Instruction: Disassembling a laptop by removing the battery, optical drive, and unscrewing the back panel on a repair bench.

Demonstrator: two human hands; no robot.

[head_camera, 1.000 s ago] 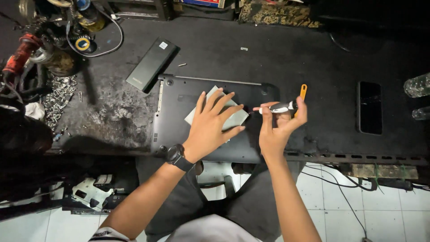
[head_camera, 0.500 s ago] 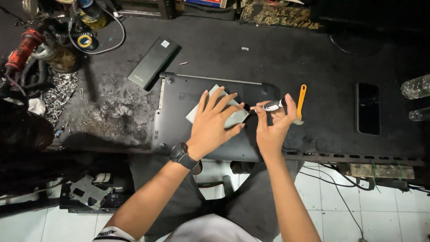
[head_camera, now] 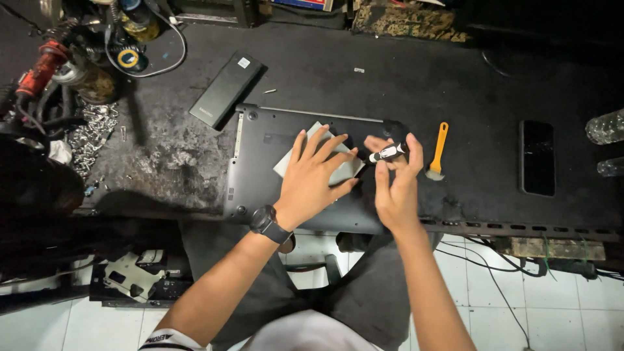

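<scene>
Fingers of the left hand (head_camera: 313, 175) press flat on a grey panel (head_camera: 294, 156) atop the laptop (head_camera: 260, 169); the right hand (head_camera: 395, 185) pinches a small tool (head_camera: 388, 153), probably light and stiff, best held mid-body.

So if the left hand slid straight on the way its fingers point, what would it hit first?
The left hand lies flat on a grey pad on the upturned laptop, fingers pointing up and right. It would probably first meet the small black-and-white tool in the right hand.
</scene>
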